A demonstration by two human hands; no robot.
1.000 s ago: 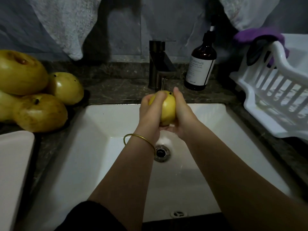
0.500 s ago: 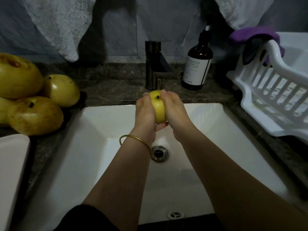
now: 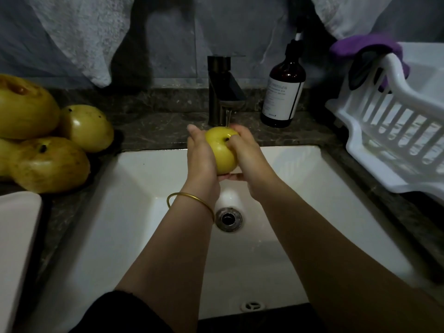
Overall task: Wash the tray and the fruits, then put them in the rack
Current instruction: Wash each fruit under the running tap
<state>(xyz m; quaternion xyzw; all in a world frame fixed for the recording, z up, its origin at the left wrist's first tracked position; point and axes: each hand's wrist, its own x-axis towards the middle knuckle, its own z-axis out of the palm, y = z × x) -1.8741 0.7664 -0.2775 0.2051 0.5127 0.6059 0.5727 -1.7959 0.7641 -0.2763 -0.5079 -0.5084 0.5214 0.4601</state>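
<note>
The fruit (image 3: 222,150) sat between both hands over the back of the sink (image 3: 144,212), right under the tap (image 3: 222,92). A thin stream of water (image 3: 228,117) fell from the spout onto its top. The left hand (image 3: 200,159) cupped the fruit's left side, thumb raised beside it and fingertips showing beneath it. The right hand (image 3: 247,152) clasped the right side, its thumb lying on the skin next to the dark stem pit. So both hands were wrapped around that one fruit, which was yellow-green and glistening wet. A thin gold bangle (image 3: 192,200) hung on the left wrist, above the drain (image 3: 228,218).

On the dark stone counter (image 3: 156,131) to the left lay a pile of larger yellow fruits (image 3: 48,162), touching one another (some were speckled brown). Just in front of them, at the picture's left edge, was a white rounded corner, seemingly the tray (image 3: 16,236).

The white slatted rack (image 3: 396,131) stood on the counter to the right of the sink, with a purple cloth (image 3: 365,46) draped over its far rim. A brown pump bottle (image 3: 283,92) with a pale label stood upright between tap and rack. Pale towels (image 3: 72,32) hung against the wall behind.
</note>
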